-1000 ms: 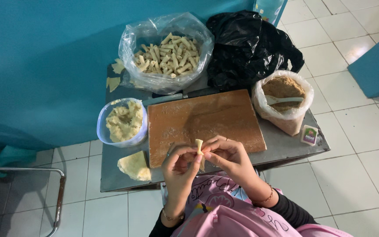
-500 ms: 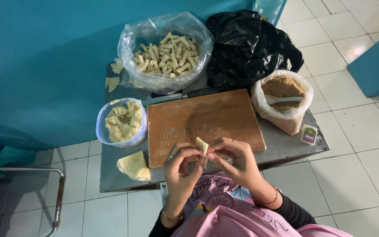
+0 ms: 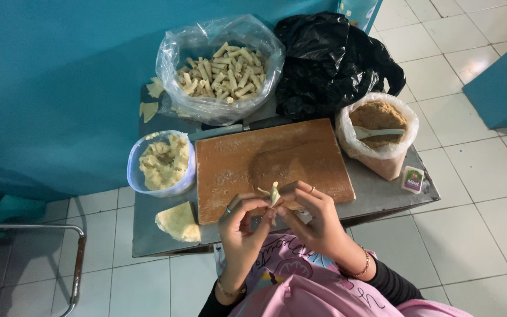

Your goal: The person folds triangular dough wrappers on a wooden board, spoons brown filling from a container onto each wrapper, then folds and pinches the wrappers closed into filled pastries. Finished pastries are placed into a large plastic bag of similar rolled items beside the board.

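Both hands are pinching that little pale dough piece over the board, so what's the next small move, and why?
Probably keep rolling the small pale dough piece shut between the left hand and right hand: its end pokes up unsealed, unlike the finished pale rolls in the clear plastic bag.

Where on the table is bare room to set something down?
Most of the wooden board is bare ahead of the hands. A bare strip of table lies between the board and the small box. The back is crowded: bag of rolls, black bag.

Three bags [image 3: 377, 138], one board [image 3: 271, 164]
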